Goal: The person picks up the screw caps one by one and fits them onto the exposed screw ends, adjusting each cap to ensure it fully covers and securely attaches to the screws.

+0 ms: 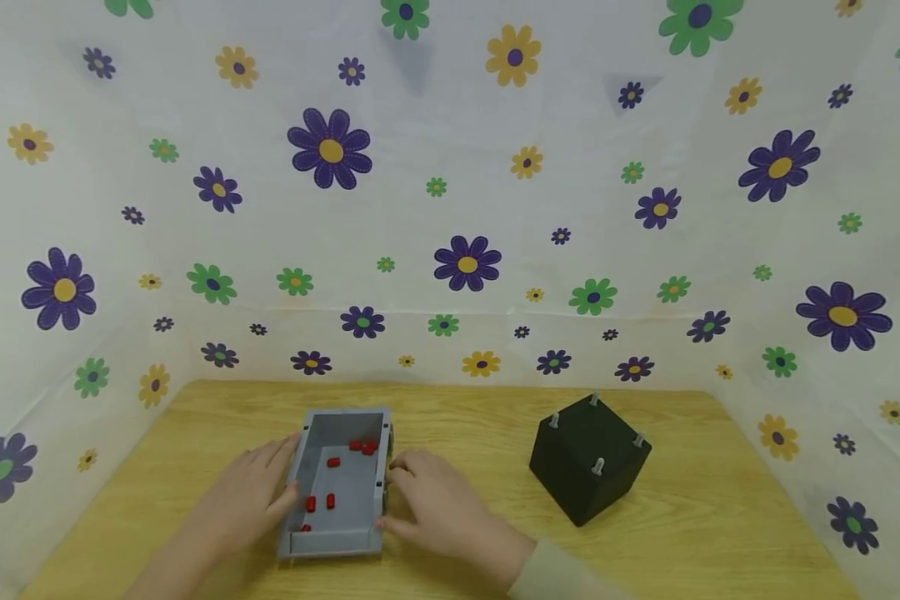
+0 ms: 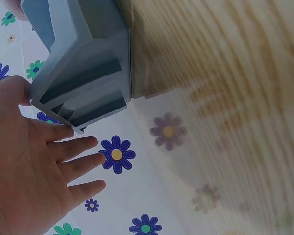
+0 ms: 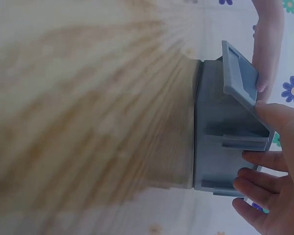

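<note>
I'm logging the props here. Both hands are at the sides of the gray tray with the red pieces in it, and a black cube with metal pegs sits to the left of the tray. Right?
Not quite. The black cube sits to the right of the gray tray, not the left, as the head view shows. The rest holds: the left hand and right hand are at the tray's sides, with red pieces inside.

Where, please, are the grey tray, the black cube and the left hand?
grey tray (image 1: 345,487), head view, bare floor inside.
black cube (image 1: 581,487), head view, front face.
left hand (image 1: 251,496), head view, back of the hand.
</note>
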`<state>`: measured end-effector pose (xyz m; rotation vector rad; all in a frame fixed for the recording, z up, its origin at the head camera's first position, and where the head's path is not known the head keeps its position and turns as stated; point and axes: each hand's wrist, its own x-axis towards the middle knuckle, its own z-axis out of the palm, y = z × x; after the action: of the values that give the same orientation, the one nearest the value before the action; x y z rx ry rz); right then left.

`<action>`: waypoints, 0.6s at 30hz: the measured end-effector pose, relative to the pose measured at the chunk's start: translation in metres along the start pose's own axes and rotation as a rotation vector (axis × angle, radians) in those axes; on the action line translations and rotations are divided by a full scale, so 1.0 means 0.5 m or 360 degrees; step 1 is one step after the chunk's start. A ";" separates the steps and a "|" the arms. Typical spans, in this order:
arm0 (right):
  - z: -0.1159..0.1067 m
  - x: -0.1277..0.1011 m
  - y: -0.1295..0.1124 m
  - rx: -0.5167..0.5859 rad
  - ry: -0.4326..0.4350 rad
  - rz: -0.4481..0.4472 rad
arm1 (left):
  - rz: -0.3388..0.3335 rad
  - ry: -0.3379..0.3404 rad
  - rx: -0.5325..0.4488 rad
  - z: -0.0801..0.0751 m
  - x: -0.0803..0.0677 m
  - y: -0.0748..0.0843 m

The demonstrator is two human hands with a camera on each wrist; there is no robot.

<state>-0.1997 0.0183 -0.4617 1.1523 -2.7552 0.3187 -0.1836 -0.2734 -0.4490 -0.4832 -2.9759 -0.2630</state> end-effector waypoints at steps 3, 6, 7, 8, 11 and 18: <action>0.004 -0.004 -0.002 0.0021 0.0010 0.0009 | 0.0004 -0.0011 -0.0010 0.003 0.000 0.001; 0.006 -0.008 -0.005 0.0029 0.0028 0.0015 | 0.0007 -0.0005 -0.0020 0.006 -0.001 0.003; 0.006 -0.009 -0.006 0.0028 0.0032 0.0021 | 0.0010 0.0002 -0.0022 0.007 -0.003 0.004; 0.006 -0.010 -0.007 0.0032 0.0036 0.0023 | 0.0011 0.0007 -0.0019 0.008 -0.003 0.004; 0.006 -0.014 -0.010 0.0041 0.0036 0.0032 | 0.0015 0.0019 -0.0005 0.010 -0.004 0.006; 0.005 -0.023 -0.010 0.0062 0.0057 0.0047 | 0.0012 0.0022 -0.0003 0.012 -0.006 0.009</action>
<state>-0.1885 0.0223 -0.4658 1.1042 -2.7492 0.3938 -0.1797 -0.2690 -0.4545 -0.4904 -2.9604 -0.2676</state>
